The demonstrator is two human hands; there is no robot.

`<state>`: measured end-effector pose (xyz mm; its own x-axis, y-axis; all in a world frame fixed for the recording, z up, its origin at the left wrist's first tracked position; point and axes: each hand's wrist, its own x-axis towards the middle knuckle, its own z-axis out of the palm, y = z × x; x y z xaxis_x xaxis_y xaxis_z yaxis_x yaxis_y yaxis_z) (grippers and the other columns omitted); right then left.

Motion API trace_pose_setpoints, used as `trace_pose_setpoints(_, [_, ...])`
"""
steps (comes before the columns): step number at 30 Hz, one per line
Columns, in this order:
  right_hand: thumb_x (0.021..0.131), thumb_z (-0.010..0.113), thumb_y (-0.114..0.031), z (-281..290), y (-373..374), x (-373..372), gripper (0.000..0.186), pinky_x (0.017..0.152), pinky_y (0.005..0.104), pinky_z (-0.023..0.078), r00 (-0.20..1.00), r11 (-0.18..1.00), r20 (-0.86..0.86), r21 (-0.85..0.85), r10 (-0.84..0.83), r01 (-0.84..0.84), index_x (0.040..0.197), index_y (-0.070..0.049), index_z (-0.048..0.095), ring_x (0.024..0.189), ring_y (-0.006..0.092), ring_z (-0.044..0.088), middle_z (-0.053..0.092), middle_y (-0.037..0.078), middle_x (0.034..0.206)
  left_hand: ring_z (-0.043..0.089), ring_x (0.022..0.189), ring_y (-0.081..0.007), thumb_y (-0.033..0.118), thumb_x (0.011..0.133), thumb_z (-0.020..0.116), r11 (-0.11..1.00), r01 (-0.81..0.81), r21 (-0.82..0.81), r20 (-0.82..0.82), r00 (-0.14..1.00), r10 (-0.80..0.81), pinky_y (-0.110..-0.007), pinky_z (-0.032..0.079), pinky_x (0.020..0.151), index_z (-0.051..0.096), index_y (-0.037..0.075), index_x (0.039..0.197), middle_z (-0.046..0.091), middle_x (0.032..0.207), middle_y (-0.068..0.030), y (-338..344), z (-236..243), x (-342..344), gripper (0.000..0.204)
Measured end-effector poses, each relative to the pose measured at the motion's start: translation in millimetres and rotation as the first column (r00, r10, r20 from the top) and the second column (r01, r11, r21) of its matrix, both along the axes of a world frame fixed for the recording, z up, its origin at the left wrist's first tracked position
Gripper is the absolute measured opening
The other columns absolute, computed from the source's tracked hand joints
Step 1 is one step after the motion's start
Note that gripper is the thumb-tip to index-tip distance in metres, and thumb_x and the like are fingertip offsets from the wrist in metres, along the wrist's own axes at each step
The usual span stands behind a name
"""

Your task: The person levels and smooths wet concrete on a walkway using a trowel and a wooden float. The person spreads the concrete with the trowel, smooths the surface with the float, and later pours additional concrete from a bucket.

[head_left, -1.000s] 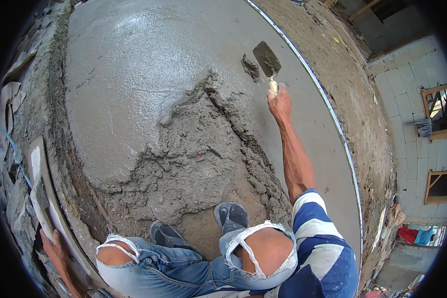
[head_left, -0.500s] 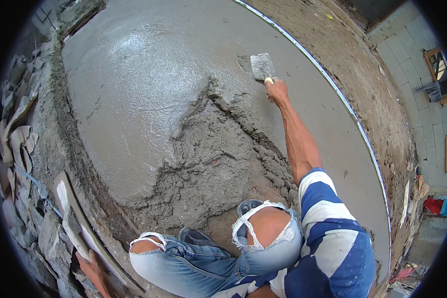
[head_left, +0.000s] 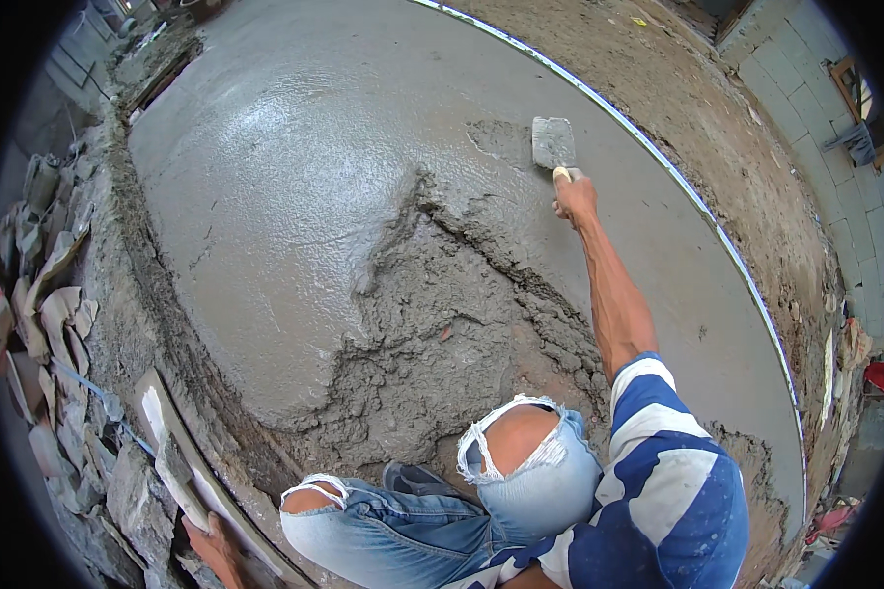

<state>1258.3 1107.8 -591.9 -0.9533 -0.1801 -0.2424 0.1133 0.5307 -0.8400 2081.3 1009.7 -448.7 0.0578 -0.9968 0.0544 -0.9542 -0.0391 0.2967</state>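
My right hand (head_left: 576, 196) grips the pale handle of a metal trowel (head_left: 554, 141), whose blade rests on wet grey cement (head_left: 275, 187) beside a rougher smeared patch (head_left: 501, 137). Lumpy, unsmoothed mortar (head_left: 432, 304) lies in a wedge between my arm and knees. At the lower left my left hand (head_left: 211, 545) is closed on a long, mortar-streaked pale board (head_left: 189, 461) lying along the side of the slab.
A heap of broken slabs and rubble (head_left: 54, 393) lines the left side. A white edge strip (head_left: 688, 196) bounds the cement on the right, with dirt (head_left: 746, 245) beyond it. A block wall (head_left: 805, 128) and red cloth (head_left: 879, 376) are at the far right.
The trowel has moved down and then rightward, leaving a smeared patch where a mortar lump was. My left hand still holds the board. The view has shifted slightly.
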Motion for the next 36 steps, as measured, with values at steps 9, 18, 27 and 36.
trace_pose_setpoints(9, [0.087, 0.055, -0.021, -2.3, -85.9, -46.9, 0.03, 0.044, 0.0332, 0.049, 0.887, 0.827, -0.043, 0.386, 0.459, -0.41, 0.104, 0.003, 0.062, 0.051, 0.0202, 0.062, 0.064, 0.013, 0.07, 0.059, 0.097, -0.0375, 0.016, 0.083, 0.069, 1.0, -0.005, 0.02, 0.031, 1.0, 0.005, -0.041, 0.044, 0.09, 0.046, -0.006, 0.128, 0.062, 0.109, -0.0244, -8.5, -23.3, 24.1, 0.056])
trace_pose_setpoints(18, [0.093, 0.053, -0.025, -32.5, -5.7, -1.9, 0.031, 0.038, 0.0311, 0.045, 0.925, 0.882, 0.375, -0.415, -0.058, 0.223, 0.106, 0.003, 0.055, 0.05, 0.0206, 0.056, 0.058, 0.014, 0.073, 0.058, 0.096, -0.0324, 0.015, 0.086, 0.065, 0.999, -0.035, 0.027, 0.082, 0.996, 0.033, -0.04, 0.044, 0.09, 0.046, -0.006, 0.129, 0.062, 0.11, -0.0206, -5.8, -17.2, 22.7, 0.051])
trace_pose_setpoints(27, [0.092, 0.052, -0.021, -32.0, -139.3, 16.8, 0.028, 0.037, 0.0332, 0.046, 0.921, 0.813, 0.387, -0.523, -0.04, 0.255, 0.098, 0.006, 0.054, 0.052, 0.0243, 0.058, 0.058, 0.018, 0.075, 0.057, 0.097, -0.0332, 0.013, 0.084, 0.064, 0.998, -0.018, 0.055, -0.018, 1.0, 0.019, -0.04, 0.043, 0.091, 0.047, -0.005, 0.129, 0.061, 0.111, -0.0212, -10.8, -17.5, 39.3, 0.052])
trace_pose_setpoints(36, [0.091, 0.055, -0.025, -9.7, -131.4, 8.1, 0.03, 0.04, 0.0322, 0.045, 0.866, 0.927, 0.334, -0.177, 0.373, -0.331, 0.099, 0.004, 0.058, 0.053, 0.0182, 0.056, 0.059, 0.013, 0.075, 0.057, 0.101, -0.0348, 0.015, 0.085, 0.067, 0.996, -0.073, 0.055, 0.162, 0.985, 0.063, -0.039, 0.042, 0.093, 0.045, -0.007, 0.131, 0.06, 0.113, -0.0233, -5.2, -11.1, 37.9, 0.055])
